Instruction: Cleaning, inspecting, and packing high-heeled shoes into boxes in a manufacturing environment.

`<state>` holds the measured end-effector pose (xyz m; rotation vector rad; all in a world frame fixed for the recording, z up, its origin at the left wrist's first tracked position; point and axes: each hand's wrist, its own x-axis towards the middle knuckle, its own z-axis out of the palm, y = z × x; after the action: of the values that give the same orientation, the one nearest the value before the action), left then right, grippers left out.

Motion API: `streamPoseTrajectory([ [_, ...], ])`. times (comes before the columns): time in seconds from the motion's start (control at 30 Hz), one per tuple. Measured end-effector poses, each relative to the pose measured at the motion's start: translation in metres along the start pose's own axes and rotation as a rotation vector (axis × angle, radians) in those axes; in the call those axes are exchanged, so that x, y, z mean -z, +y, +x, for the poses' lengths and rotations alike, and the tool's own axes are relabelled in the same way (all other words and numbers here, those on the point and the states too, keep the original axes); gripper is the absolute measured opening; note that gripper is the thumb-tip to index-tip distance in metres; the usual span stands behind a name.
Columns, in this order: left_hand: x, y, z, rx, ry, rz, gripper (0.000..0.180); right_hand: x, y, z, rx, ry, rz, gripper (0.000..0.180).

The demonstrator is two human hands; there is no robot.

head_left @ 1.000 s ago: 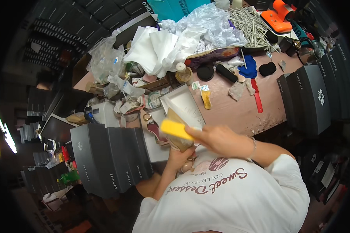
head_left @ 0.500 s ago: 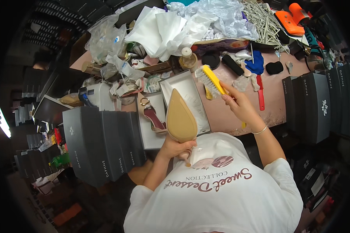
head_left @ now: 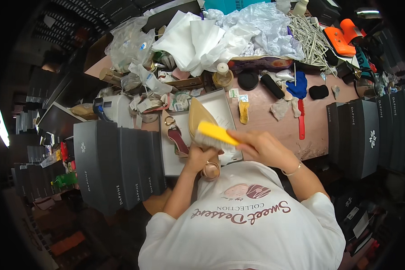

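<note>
My left hand (head_left: 199, 158) is closed around the middle of a pointed high-heeled shoe (head_left: 196, 111), its tan sole turned up and its toe pointing away from me. My right hand (head_left: 259, 146) grips a yellow-handled brush (head_left: 216, 133) with pale bristles. The brush lies across the rear of the sole, close above my left fingers, and hides part of the shoe. Whether the bristles touch the sole I cannot tell. A second shoe (head_left: 177, 135) with a dark red lining and a round buckle rests in the open shoebox (head_left: 163, 155) beneath.
Dark grey shoeboxes stand upright at the left (head_left: 96, 166) and the right (head_left: 356, 130). On the pink tabletop (head_left: 265, 121) lie a red brush (head_left: 301, 119), a yellow cloth scrap (head_left: 243, 111) and a black roll (head_left: 272, 86). Plastic bags (head_left: 270, 31) and a jar (head_left: 222, 75) stand farther back.
My right hand has brought the brush down and left from beside the shoe to over its sole. The shoe has tilted, its toe shifting slightly left and its heel turning more into view.
</note>
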<state>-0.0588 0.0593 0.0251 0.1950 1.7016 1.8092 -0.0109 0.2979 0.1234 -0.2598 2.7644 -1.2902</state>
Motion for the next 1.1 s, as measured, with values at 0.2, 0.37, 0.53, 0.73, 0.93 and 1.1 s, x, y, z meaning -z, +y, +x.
streamPoseTrajectory([
  [0.2, 0.020, -0.025, 0.006, -0.051, 0.137, 0.380, 0.051, -0.013, 0.066, 0.017, -0.111, 0.154, 0.094, 0.042],
  [0.37, 0.102, -0.079, 0.012, -0.077, 1.007, 0.815, 0.060, -0.015, 0.080, -0.009, -0.326, 0.103, 0.147, 0.041],
  [0.53, 0.152, -0.137, 0.017, 0.282, 0.657, -0.424, 0.043, -0.014, 0.065, -0.003, -0.313, 0.047, 0.146, 0.040],
  [0.73, 0.117, -0.042, -0.027, -0.012, 0.376, -0.545, 0.039, -0.023, 0.084, -0.013, -0.369, 0.111, 0.267, 0.043],
  [0.93, 0.053, 0.009, -0.037, 0.169, -0.480, -1.051, 0.049, -0.034, 0.033, 0.010, 0.044, 0.180, 0.134, 0.045],
  [1.1, -0.002, -0.009, -0.049, 0.452, -0.685, -0.973, 0.061, -0.017, -0.002, 0.003, 0.409, -0.047, -0.402, 0.048],
])
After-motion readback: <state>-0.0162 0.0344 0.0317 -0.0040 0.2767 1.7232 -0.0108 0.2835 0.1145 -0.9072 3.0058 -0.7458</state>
